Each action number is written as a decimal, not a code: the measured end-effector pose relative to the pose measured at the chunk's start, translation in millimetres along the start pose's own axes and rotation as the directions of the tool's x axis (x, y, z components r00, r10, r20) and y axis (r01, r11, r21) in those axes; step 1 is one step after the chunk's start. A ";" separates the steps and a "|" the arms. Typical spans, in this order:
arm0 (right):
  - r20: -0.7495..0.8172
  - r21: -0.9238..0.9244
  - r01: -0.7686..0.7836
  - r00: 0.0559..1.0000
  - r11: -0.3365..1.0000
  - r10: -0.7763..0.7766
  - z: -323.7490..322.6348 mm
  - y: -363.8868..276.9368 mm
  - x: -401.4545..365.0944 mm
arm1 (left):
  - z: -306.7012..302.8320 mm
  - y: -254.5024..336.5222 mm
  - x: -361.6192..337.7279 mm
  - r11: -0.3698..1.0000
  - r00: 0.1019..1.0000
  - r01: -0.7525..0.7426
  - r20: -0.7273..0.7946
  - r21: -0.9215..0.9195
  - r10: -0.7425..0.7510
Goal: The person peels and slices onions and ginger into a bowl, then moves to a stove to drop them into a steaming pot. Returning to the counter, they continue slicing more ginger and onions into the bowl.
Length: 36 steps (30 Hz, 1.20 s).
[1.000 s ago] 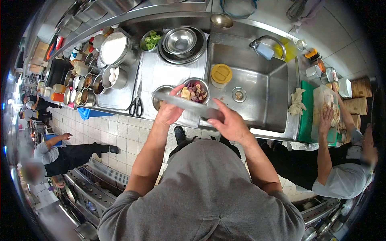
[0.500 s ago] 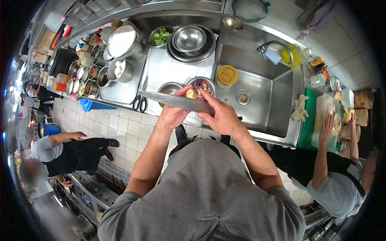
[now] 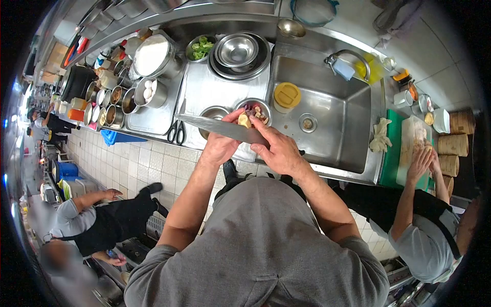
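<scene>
My left hand (image 3: 221, 148) grips a pale yellow piece of what looks like ginger (image 3: 245, 121), held by the fingertips behind the blade. In my right hand (image 3: 279, 151) is a large knife (image 3: 217, 127), its broad blade pointing left across my left fingers. The blade hides part of the ginger and the knife's handle is mostly covered by my hand. Just beyond, a steel bowl (image 3: 270, 111) holds purple shallots and pale cloves (image 3: 254, 109). A second steel bowl (image 3: 210, 109) stands to its left, partly hidden by the knife.
Black scissors (image 3: 176, 133) lie at the counter's front edge. Stacked steel bowls (image 3: 236, 50) and a bowl of greens (image 3: 202, 48) stand behind. Right is a sink (image 3: 327, 138) with a yellow-lidded tub (image 3: 287, 96). Co-workers stand left (image 3: 110, 225) and right (image 3: 427, 235).
The ginger is turned so more of its yellow surface shows; my hands and knife barely move. The right co-worker's hands come together. The left co-worker has shifted toward me.
</scene>
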State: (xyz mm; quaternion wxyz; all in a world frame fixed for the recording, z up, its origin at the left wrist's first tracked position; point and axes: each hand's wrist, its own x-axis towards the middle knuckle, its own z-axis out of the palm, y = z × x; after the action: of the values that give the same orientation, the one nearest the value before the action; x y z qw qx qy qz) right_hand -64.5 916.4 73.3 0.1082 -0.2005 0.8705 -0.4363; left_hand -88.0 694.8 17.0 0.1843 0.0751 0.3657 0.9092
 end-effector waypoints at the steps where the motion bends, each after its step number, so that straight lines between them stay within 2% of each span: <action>1: -0.002 0.001 -0.001 1.000 1.000 0.001 1.0 0.6 0.0 | 1.4 0.0 0.2 1.000 1.000 0.008 -0.017 0.012 -0.008; 4: -0.032 -0.061 0.021 0.999 0.998 -0.023 8.3 6.2 2.0 | 0.4 0.7 0.7 0.999 0.999 0.036 -0.038 0.038 -0.035; 6: -0.108 -0.019 0.032 0.994 0.999 -0.034 15.4 14.2 3.9 | -2.1 -2.3 1.1 0.997 0.998 0.058 -0.042 0.051 -0.056; 9: -0.119 0.019 0.037 0.992 0.999 -0.034 18.5 17.2 9.1 | -2.9 -5.3 -0.2 0.995 0.995 0.091 -0.054 0.044 -0.089; 12: -0.123 0.046 0.023 0.992 0.999 -0.017 11.5 8.9 8.5 | 4.5 -1.4 -1.3 0.997 0.995 0.081 -0.054 -0.009 -0.082; 14: -0.113 0.057 0.041 0.993 0.998 -0.034 10.3 9.3 8.0 | 12.2 5.7 -2.8 0.999 0.997 0.047 0.062 0.015 -0.048; 16: -0.105 0.069 0.057 0.993 0.996 -0.050 7.7 5.0 8.7 | 13.4 10.3 -4.5 0.998 0.996 0.055 0.063 0.030 -0.057; 18: -0.029 0.045 0.043 0.999 0.998 -0.042 2.8 1.0 8.7 | 10.0 10.4 -5.3 0.997 0.996 0.063 0.068 0.044 -0.066; 19: -0.028 0.044 0.044 0.999 0.998 -0.043 4.4 3.0 9.0 | 5.6 9.2 -5.7 0.996 0.997 0.074 0.025 0.047 -0.075; 21: -0.051 -0.011 0.123 0.991 0.992 -0.124 10.9 9.5 10.8 | 2.9 9.8 -6.2 0.995 0.996 0.084 -0.018 0.051 -0.083; 23: -0.049 0.046 0.086 0.995 0.995 -0.084 14.1 15.3 12.0 | 3.9 11.5 -4.3 0.971 0.996 0.085 -0.006 0.225 -0.086; 24: -0.044 0.106 0.046 0.998 0.993 -0.041 14.3 16.3 11.5 | 1.1 10.0 -4.8 0.971 0.996 0.085 -0.007 0.223 -0.086; 27: -0.045 0.070 0.074 0.996 0.995 -0.070 9.3 15.8 12.4 | -5.7 10.1 -5.5 0.968 0.992 0.121 -0.001 0.221 -0.123; 30: -0.040 0.081 0.025 0.999 0.996 -0.022 6.4 12.9 14.7 | -3.6 10.5 0.7 0.972 0.997 0.071 -0.010 0.225 -0.071; 32: -0.015 0.080 0.027 1.000 0.996 -0.026 4.8 14.6 16.3 | -5.6 11.0 4.3 0.941 1.000 -0.002 -0.008 0.337 0.005; 34: 0.010 0.081 0.031 0.999 0.996 -0.032 1.5 11.9 19.4 | -9.7 12.6 3.9 0.923 1.000 -0.005 -0.006 0.385 0.008; 36: 0.105 0.081 -0.020 0.994 0.996 0.012 -3.5 8.0 20.8 | -14.4 11.5 3.1 0.902 1.000 -0.005 -0.001 0.432 0.006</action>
State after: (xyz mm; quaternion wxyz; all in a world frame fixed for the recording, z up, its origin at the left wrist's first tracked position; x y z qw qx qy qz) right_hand -86.4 914.1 68.7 0.1654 -0.2115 0.8465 -0.4598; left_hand -98.0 679.2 14.5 0.1601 0.1143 0.5581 0.8061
